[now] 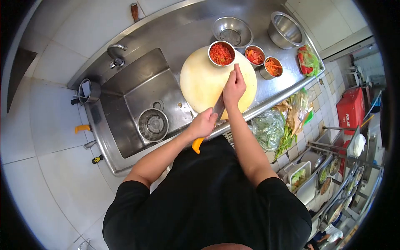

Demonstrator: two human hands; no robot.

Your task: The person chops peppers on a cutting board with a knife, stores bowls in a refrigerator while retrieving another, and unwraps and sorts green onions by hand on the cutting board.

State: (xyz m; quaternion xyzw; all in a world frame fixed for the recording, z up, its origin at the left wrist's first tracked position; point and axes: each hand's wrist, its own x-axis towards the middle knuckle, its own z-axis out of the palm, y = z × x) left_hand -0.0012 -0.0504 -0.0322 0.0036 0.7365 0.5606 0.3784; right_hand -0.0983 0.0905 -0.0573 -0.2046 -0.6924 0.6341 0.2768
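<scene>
My left hand (pixel 203 123) is closed round the yellow handle (pixel 198 145) of a knife, whose blade (pixel 218 105) points up over the near edge of a round cutting board (pixel 199 79). Against the blade is my right hand (pixel 234 88), its fingers together and pointing away from me; its palm side is hidden. A metal bowl of chopped red pieces (pixel 221 54) stands on the board's far part. Just right of the board are a small bowl of red slices (pixel 254 56) and another of orange-red strips (pixel 273 66).
A steel sink (pixel 137 100) with a strainer (pixel 153 125) and faucet (pixel 117 56) lies left. Behind the board are a wide bowl (pixel 232 31) and deep pot (pixel 286 30). A bag of red vegetables (pixel 308 61) sits right; bagged greens (pixel 267 129) are below the counter edge.
</scene>
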